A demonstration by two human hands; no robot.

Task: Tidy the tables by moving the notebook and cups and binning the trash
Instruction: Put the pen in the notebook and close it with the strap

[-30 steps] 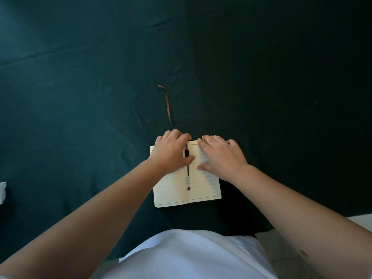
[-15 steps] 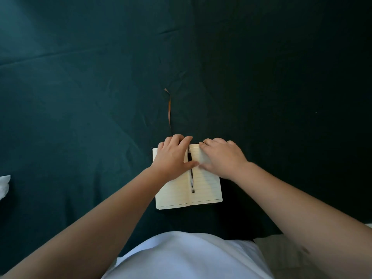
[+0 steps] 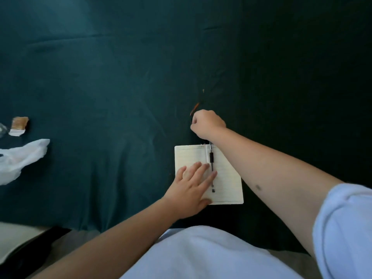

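Note:
An open lined notebook (image 3: 227, 178) lies on the dark green tablecloth near the front edge, with a black pen (image 3: 211, 164) lying along its spine. My left hand (image 3: 191, 190) rests flat on the left page, fingers spread. Just beyond the notebook's top edge, my right hand (image 3: 207, 123) is closed around the notebook's orange ribbon bookmark (image 3: 195, 108), whose end sticks out above the fist.
A crumpled white plastic bag (image 3: 20, 158) lies at the left edge. Behind it sits a small brown and white wrapper (image 3: 19, 125), with something clear beside it at the frame edge. The tablecloth's front edge (image 3: 84, 224) hangs over the table.
My right hand left the right page, reached beyond the notebook and closed on the ribbon. My left hand slid down to lie flat on the left page. The view shifted, so the bag and wrapper appear.

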